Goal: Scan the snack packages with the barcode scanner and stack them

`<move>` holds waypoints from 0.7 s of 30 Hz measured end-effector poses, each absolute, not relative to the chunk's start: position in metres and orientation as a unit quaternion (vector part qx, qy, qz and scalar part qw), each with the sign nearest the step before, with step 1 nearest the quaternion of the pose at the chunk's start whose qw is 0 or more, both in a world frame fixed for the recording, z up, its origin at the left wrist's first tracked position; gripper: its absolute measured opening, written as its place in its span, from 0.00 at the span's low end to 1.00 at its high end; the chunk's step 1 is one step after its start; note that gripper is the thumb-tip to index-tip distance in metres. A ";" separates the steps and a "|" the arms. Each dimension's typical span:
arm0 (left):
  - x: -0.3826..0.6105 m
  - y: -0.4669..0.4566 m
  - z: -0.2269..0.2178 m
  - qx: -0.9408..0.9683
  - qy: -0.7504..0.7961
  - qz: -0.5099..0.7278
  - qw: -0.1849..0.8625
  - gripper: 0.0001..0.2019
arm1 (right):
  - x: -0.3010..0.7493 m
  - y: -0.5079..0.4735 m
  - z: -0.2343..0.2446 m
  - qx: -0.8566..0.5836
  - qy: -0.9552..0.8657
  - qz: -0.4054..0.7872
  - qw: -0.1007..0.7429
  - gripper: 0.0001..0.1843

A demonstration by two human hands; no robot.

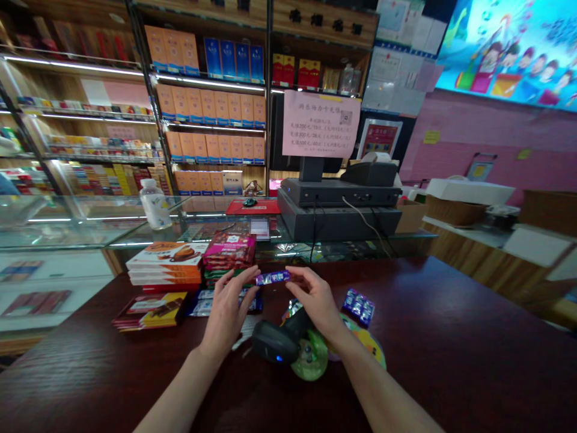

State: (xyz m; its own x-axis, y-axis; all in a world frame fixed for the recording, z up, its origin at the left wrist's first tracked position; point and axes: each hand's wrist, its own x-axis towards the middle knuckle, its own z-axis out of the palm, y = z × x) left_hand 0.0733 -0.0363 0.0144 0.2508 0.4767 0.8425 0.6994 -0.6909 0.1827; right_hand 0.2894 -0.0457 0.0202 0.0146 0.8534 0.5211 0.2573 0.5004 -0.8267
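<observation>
On a dark wooden shop counter, from left to right: a stack of boxed chocolate bars with a flat chocolate box in front of it, and beyond them a water bottle on a glass display case. Next, a pile of maroon snack packets sits just behind the hands. At centre, the left hand and right hand are raised above the counter, with a purple stick pack crosswise between them. It appears pinched at each end by the fingertips of both hands, so both grips are closed on it. Below the hands lies a black handheld barcode scanner, a blue light showing, beside a green translucent disc. Farther right, a purple blister packet lies near the right wrist, held by neither hand. Behind it stands a dark till. At this point, only the stick pack is up in the hands; the stacks and the blister packet lie on the counter.
</observation>
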 end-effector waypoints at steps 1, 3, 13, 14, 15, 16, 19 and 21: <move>0.073 -0.036 0.014 -0.785 -0.375 -0.480 0.114 0.16 | 0.290 -0.046 0.020 -0.428 -0.653 0.256 0.570 0.17; 0.073 -0.036 0.012 -0.791 -0.371 -0.474 0.109 0.14 | 0.291 -0.047 0.021 -0.434 -0.656 0.239 0.569 0.16; 0.072 -0.033 0.006 -0.793 -0.374 -0.472 0.089 0.13 | 0.292 -0.050 0.025 -0.450 -0.679 0.194 0.547 0.09; 0.071 -0.033 0.005 -0.794 -0.373 -0.471 0.090 0.13 | 0.292 -0.050 0.025 -0.450 -0.681 0.189 0.546 0.09; 0.070 -0.032 0.005 -0.796 -0.373 -0.468 0.091 0.13 | 0.292 -0.050 0.024 -0.450 -0.683 0.183 0.545 0.08; 0.070 -0.032 0.005 -0.798 -0.372 -0.465 0.091 0.13 | 0.292 -0.050 0.024 -0.451 -0.685 0.178 0.544 0.08; 0.069 -0.033 0.006 -0.806 -0.374 -0.451 0.087 0.13 | 0.292 -0.050 0.022 -0.454 -0.688 0.163 0.542 0.08; 0.070 -0.034 0.008 -0.811 -0.375 -0.441 0.085 0.13 | 0.292 -0.050 0.021 -0.459 -0.687 0.157 0.541 0.08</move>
